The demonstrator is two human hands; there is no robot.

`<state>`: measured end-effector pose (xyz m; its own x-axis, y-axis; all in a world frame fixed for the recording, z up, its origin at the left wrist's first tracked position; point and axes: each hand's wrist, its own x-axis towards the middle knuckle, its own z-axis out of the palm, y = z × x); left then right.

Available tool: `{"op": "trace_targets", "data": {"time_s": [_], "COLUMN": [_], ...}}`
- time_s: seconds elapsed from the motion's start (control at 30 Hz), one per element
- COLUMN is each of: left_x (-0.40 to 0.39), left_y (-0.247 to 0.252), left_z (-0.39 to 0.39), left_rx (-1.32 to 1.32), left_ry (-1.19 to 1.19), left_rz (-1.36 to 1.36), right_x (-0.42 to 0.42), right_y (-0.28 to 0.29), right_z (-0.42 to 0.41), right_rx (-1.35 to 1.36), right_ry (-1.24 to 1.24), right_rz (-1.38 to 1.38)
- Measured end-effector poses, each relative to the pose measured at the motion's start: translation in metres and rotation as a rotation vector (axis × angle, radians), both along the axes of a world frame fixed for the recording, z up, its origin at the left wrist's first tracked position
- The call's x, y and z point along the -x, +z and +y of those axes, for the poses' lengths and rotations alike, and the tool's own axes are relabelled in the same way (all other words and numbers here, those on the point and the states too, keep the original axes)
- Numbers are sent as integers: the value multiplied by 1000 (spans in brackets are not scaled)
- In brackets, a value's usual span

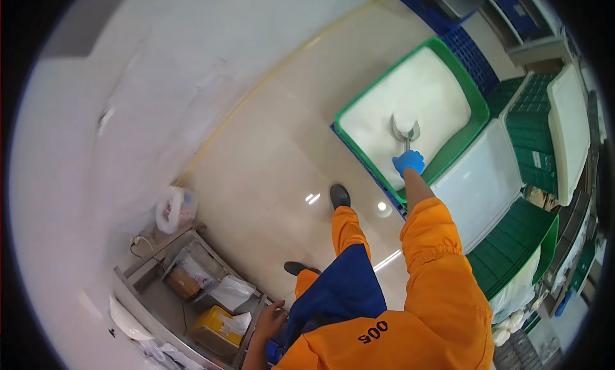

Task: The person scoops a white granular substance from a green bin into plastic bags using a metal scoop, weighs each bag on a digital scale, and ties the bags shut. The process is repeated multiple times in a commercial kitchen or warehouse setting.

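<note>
My right hand (409, 163), in a blue glove, grips the handle of a metal scoop (406, 130). The scoop's bowl rests in fine white granular material (423, 91), which fills much of a large green plastic tub (468, 86). Some of the white material sits inside the bowl. Low on the left, my bare left hand (272, 318) hangs beside the edge of a stainless-steel table (262, 305), with its fingers loosely bent and nothing seen in it. Whether it touches the table edge I cannot tell.
A white lid (480, 178) and green crates (531, 134) stand right of the tub. Blue plastic crates (468, 53) lie beyond it. A yellow box (216, 324) is on the steel unit, with a tied plastic bag (175, 209) nearby. The tiled floor (269, 154) looks glossy.
</note>
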<state>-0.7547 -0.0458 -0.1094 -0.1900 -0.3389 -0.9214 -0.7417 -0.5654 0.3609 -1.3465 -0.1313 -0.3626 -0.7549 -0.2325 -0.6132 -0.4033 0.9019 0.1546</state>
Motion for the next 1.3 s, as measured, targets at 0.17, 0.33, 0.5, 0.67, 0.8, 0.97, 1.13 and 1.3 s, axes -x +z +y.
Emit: {"op": "trace_targets", "data": {"time_s": [0.17,0.33,0.5,0.67,0.8,0.97,1.13,1.3], "left_x": [36,66,70,62,43,43,12,-41], "left_y": [-29,-52,-43,-13,1,26,37,42], "left_z": [-20,-66,-69,-72,-54,-54,-28,8], "left_rx": [35,83,111,130,210,303,409,507], "left_ry": [-176,-48,48,-39,3,16,21,127], "left_rz": [-156,-99,-193,-138,-88,-4,40,73], "right_x": [23,124,80,41,22,11,-4,-18], "right_y": [-122,-187,-185,-103,-13,55,132,205], "right_z": [1,-19,-22,17,40,76,80,79], "right_rx": [278,84,639,752,733,778,888,941], "right_ry": [-500,269,-590,-729,-564,-464,-461,-292], "right_rz": [34,-181,25,159,249,282,245,343]}}
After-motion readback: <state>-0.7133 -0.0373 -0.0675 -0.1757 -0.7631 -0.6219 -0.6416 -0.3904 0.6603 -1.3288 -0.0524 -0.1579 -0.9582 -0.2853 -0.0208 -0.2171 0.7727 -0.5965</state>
